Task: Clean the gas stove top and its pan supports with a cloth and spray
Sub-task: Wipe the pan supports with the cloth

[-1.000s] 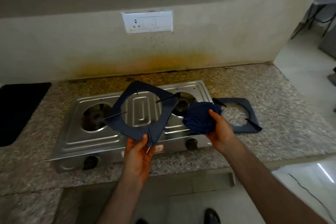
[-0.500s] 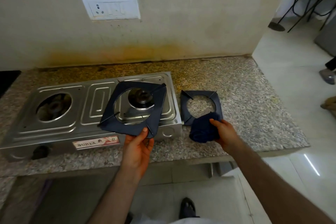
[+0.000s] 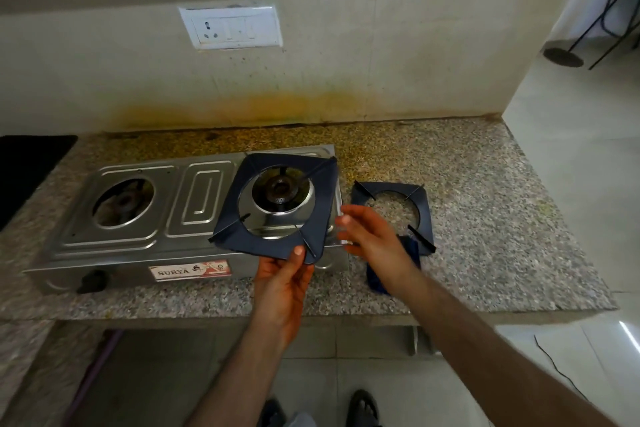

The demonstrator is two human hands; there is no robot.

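Two pan supports are off their seats, which leaves both burner wells of the gas stove (image 3: 145,218) bare for wiping. One pan support (image 3: 277,208) is in the air above the right burner (image 3: 278,189), tilted toward the camera, its near edge pinched by the left hand (image 3: 282,279) with the thumb on top and the fingers underneath. Held by that edge, the frame keeps its open ring over the burner, probably so it can be lined up and lowered back into place or steadied for more wiping; which of the two is meant I cannot tell. The second pan support (image 3: 420,204) lies flat on the granite desk (image 3: 485,218) just to the right of the stove, parked out of the way of the steel top. The dark blue cloth (image 3: 410,250) lies on the desk at that support's near corner, partly hidden behind the right forearm, within easy reach. The right hand (image 3: 367,236) holds nothing: its fingers are loose and spread, slightly blurred, and it hovers between the cloth and the lifted support's right edge, seemingly ready to take that side. No spray bottle shows in this view. On the wall behind sit a switch plate (image 3: 230,26) and a yellowish stain (image 3: 277,106).
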